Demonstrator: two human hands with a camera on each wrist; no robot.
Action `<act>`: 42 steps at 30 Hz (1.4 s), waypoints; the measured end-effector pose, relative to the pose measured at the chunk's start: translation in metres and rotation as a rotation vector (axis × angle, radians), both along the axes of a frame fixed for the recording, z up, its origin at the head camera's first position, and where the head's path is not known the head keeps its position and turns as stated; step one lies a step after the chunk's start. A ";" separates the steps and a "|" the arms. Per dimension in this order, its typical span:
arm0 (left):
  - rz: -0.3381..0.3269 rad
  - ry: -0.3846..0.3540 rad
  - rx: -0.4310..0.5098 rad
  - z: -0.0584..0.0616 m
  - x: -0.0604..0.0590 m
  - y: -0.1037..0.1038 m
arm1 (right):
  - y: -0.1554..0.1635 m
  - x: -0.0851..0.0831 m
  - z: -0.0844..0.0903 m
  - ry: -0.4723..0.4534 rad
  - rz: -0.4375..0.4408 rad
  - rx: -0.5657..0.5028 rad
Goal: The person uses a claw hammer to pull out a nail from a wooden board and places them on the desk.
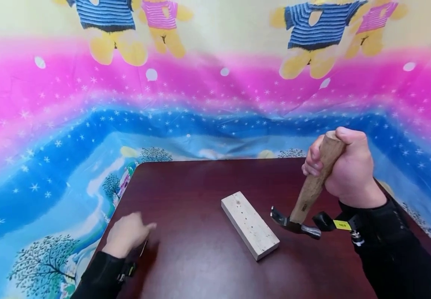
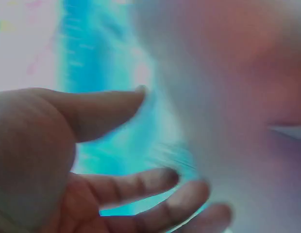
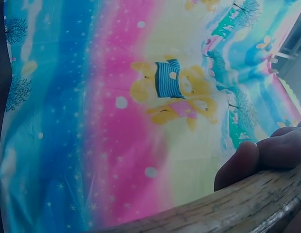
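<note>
On a dark bench (image 1: 200, 265), the left hand (image 1: 127, 234) hovers near the front-left edge, fingers loose and spread, holding nothing (blurred). A pale wood block (image 1: 249, 224) lies mid-bench, no nail visible. Beside it, the right hand (image 1: 344, 168) grips a raised hammer (image 1: 308, 195). Hammering looks unstarted. A cartoon-bear cloth (image 1: 215, 83) hangs behind.

A pale wooden handle (image 3: 228, 209) runs across the bottom right of the right wrist view, its grain showing, with curled fingers (image 3: 259, 158) of the right hand (image 3: 281, 145) wrapped over its upper edge. Behind them hangs a printed cloth (image 3: 116, 145) in bands of blue, pink and pale yellow, dotted with white stars and spots, with a yellow bear (image 3: 170, 92) in a blue striped shirt and small trees along its far bands.
</note>
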State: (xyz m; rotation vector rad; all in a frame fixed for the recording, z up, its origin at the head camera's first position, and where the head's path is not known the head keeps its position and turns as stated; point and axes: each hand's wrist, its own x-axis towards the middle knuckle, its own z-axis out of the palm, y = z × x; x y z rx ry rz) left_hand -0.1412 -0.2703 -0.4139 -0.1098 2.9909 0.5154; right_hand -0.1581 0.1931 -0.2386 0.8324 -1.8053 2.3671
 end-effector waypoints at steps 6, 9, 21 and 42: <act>-0.314 0.377 0.196 0.051 -0.024 0.083 | -0.013 0.002 0.002 0.010 -0.072 0.003; -0.495 0.401 0.323 0.065 -0.031 0.133 | -0.024 0.002 0.003 0.013 -0.063 0.001; -0.901 0.190 0.616 0.066 -0.036 0.237 | -0.060 0.007 0.003 0.089 0.011 -0.052; -0.906 0.310 0.634 0.060 -0.016 0.221 | -0.058 0.011 0.015 0.125 0.084 0.079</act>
